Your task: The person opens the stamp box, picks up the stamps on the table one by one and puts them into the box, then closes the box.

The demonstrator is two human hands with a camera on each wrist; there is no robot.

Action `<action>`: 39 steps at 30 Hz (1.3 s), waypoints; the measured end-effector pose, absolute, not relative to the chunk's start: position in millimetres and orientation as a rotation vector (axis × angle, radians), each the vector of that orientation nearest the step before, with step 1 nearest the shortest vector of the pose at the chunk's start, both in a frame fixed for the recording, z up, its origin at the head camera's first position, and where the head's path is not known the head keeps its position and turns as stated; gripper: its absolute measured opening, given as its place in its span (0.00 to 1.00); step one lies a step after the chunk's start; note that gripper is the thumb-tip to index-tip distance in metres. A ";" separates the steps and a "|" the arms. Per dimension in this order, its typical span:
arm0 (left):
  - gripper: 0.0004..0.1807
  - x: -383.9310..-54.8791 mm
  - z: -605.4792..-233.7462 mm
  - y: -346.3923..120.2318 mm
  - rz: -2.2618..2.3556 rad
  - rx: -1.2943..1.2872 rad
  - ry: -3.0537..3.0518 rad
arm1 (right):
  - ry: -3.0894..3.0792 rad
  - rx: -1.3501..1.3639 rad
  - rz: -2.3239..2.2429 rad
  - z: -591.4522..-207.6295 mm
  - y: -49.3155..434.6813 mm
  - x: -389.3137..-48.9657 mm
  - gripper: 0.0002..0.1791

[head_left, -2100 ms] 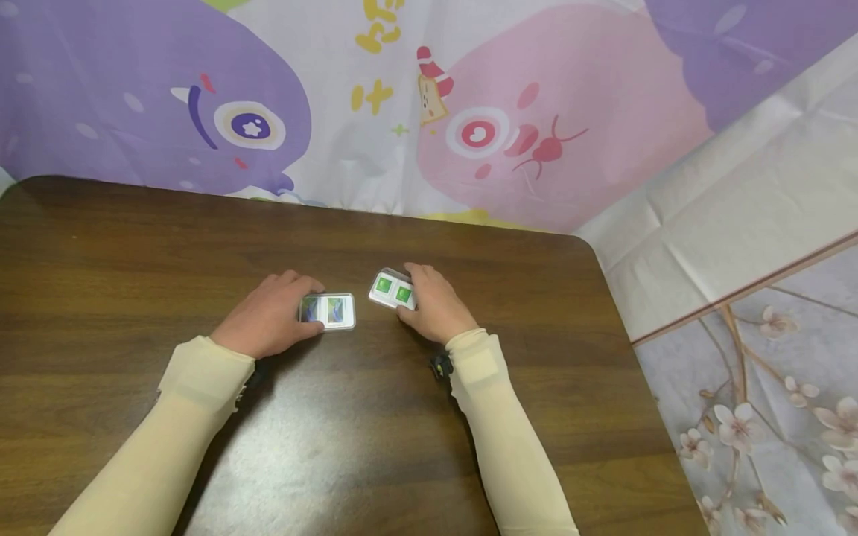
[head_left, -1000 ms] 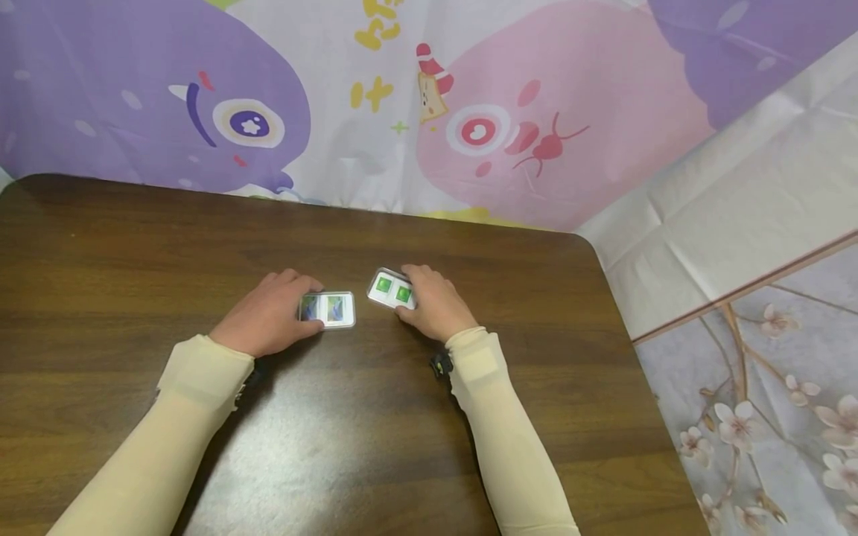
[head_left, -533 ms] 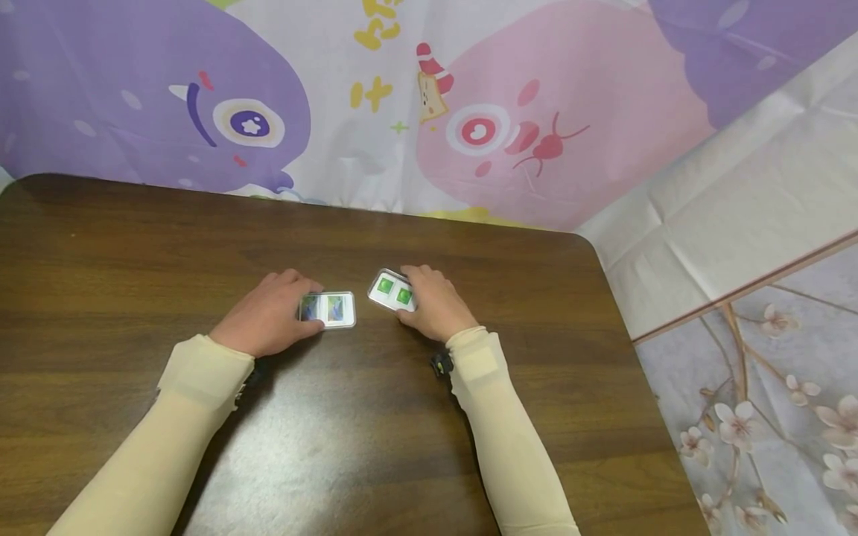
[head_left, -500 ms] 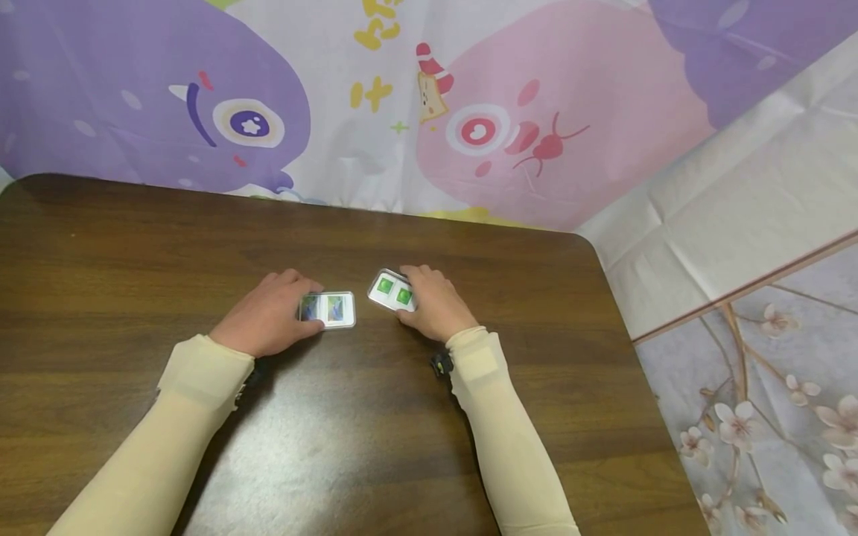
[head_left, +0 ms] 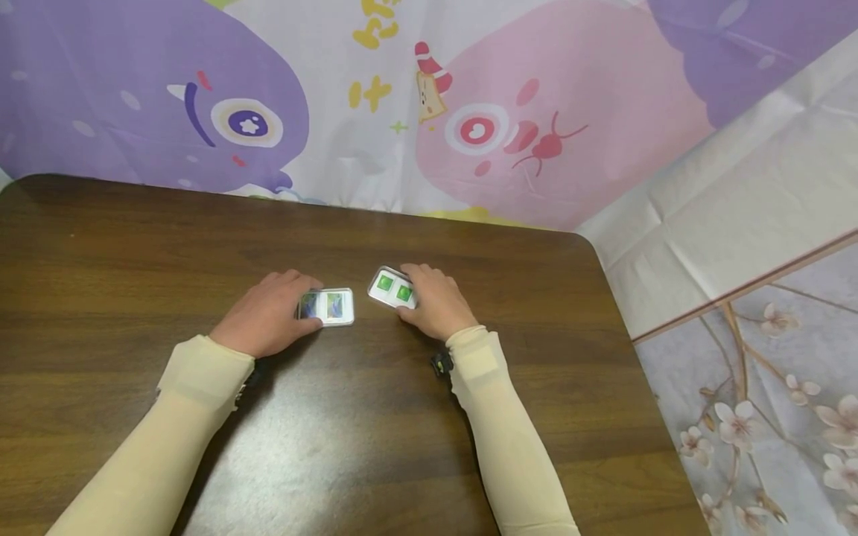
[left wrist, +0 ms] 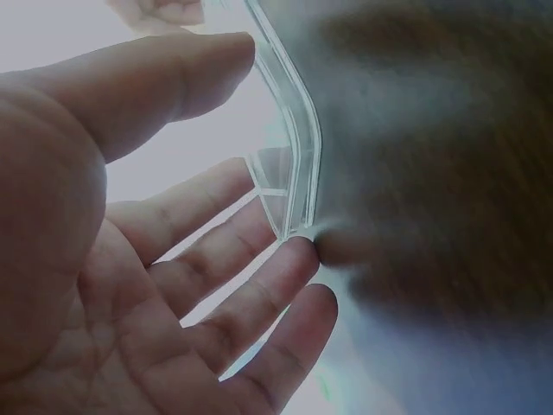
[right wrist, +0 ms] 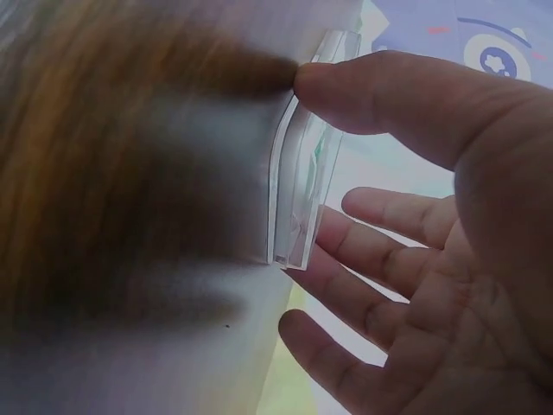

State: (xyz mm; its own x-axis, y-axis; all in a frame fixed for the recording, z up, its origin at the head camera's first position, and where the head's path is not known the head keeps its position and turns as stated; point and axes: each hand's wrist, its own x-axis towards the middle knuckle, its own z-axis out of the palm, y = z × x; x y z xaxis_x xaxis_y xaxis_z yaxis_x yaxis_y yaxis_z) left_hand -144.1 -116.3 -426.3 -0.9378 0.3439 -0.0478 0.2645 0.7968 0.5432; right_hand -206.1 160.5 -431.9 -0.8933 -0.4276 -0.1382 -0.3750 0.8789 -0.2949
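My left hand [head_left: 264,314] pinches a flat clear plastic case [head_left: 337,307] by its left end, thumb on the near edge and fingers on the far edge. Two blue-and-green pictures on white show through it. In my right hand [head_left: 439,304] is a second clear plastic case [head_left: 385,284], with two green pictures on white, gripped at its right end and turned at an angle. A narrow gap separates the two cases. The left wrist view catches the rim of the left case [left wrist: 298,130] beside the fingers. Seen edge-on, the right case [right wrist: 285,181] lies between thumb and fingers.
Both hands work over a brown wood-grain table [head_left: 322,439] with a bright glare patch near the front. A cartoon-printed cloth [head_left: 362,156] hangs behind the far edge. Along the right side is a flower-patterned covering [head_left: 751,417].
The left case has shifted very slightly up in the head view. Both hands otherwise keep the same hold and place.
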 end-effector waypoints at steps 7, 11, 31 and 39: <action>0.29 -143.1 -425.3 -117.1 0.801 0.494 2.850 | 2.828 -0.605 -0.388 -432.6 159.4 -206.4 0.41; 0.32 -144.2 -425.6 -116.5 0.786 0.480 2.846 | 2.840 -0.619 -0.378 -431.6 159.5 -206.5 0.42; 0.35 -146.0 -426.9 -112.7 0.806 0.490 2.856 | 2.831 -0.621 -0.403 -432.5 162.1 -207.4 0.42; 0.42 -146.7 -429.7 -116.1 0.841 0.445 2.813 | 2.768 -0.707 -0.372 -431.1 166.0 -209.1 0.41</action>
State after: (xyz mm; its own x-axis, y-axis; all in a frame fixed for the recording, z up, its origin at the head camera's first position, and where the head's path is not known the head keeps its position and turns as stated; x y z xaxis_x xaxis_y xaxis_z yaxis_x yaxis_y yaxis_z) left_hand -146.7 -116.1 -429.7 -0.9408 0.3300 -0.0778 0.2331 0.7963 0.5582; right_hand -209.1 166.0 -431.1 -0.8478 -0.4968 -0.1855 -0.4301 0.8488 -0.3075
